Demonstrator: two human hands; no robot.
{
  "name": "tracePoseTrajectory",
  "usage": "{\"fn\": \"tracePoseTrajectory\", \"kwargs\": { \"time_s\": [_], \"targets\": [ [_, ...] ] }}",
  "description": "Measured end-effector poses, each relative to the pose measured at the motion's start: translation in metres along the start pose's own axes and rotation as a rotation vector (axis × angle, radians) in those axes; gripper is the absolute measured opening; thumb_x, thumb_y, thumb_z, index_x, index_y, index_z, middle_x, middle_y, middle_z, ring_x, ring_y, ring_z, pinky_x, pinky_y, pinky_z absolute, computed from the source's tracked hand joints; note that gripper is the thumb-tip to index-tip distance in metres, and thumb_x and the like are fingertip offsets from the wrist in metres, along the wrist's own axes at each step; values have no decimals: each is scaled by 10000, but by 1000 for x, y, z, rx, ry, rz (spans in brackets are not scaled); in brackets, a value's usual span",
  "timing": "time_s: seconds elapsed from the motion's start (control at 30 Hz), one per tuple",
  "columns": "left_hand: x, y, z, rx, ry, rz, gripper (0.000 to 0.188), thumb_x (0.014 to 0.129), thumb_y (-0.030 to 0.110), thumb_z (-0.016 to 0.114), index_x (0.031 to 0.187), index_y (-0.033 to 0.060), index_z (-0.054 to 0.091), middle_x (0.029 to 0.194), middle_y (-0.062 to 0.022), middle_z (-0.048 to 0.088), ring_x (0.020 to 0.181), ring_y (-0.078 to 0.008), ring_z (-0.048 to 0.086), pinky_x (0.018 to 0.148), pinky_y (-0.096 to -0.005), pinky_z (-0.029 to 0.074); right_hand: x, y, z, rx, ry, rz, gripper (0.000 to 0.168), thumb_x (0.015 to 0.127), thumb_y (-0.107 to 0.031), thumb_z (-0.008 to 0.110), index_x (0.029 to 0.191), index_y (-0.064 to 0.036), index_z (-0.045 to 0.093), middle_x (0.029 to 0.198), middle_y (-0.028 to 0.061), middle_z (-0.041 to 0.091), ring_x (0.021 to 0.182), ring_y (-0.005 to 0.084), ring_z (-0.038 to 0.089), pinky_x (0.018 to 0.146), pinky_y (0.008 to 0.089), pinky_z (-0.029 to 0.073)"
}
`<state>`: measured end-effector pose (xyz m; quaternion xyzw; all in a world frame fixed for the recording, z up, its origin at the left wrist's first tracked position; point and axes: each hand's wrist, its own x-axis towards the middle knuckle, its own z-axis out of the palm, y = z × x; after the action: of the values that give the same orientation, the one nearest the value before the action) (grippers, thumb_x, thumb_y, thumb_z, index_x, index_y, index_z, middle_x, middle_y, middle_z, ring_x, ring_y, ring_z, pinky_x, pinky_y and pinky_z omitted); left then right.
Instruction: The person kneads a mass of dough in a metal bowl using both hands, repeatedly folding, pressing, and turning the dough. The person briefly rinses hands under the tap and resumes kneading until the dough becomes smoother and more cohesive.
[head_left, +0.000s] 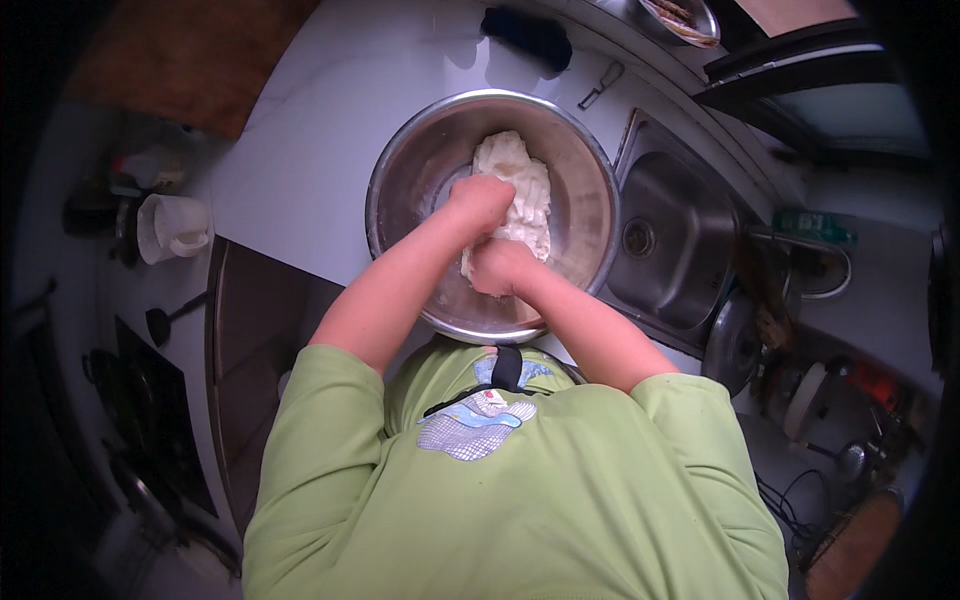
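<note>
A slab of pale, soft dough (525, 199) lies in a wide stainless steel basin (401, 161), its surface lumpy and ridged. My left hand (484, 201) is curled into a fist against the dough's left side near its middle. Closer to my body, my right hand (502, 266) presses on the near end of the dough, also closed, with its fingers mostly hidden. Both forearms reach over the basin's near rim.
A steel sink (675, 217) adjoins the basin on the right. Beyond the basin lie a dark cloth-like item (527, 37) and a peeler-like tool (601, 86). A white jug (171, 227) stands left, and a pot lid (731, 341) is beside the sink.
</note>
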<state>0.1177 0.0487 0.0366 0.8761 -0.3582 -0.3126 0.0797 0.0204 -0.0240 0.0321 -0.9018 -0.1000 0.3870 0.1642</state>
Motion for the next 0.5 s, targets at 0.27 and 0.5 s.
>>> {"fn": "tracePoseTrajectory", "kwargs": {
  "time_s": [0.27,0.5],
  "targets": [
    [15,-25,23,-249,99,90,165,788,175,699,881,68,615,878,-139,672,838,-340,644,702,-459,485,24,-7,-5,37,-274,-98,258,685,-161,549,818,-11,711,896,223,684,844,362,668,726,446,523],
    [-22,-10,18,-186,153,-18,248,820,162,610,1047,84,552,938,-187,661,915,-388,634,734,-486,498,1,11,2,71,83,-139,303,699,-167,567,936,-50,713,963,189,690,917,340,667,791,444,522]
  ]
}}
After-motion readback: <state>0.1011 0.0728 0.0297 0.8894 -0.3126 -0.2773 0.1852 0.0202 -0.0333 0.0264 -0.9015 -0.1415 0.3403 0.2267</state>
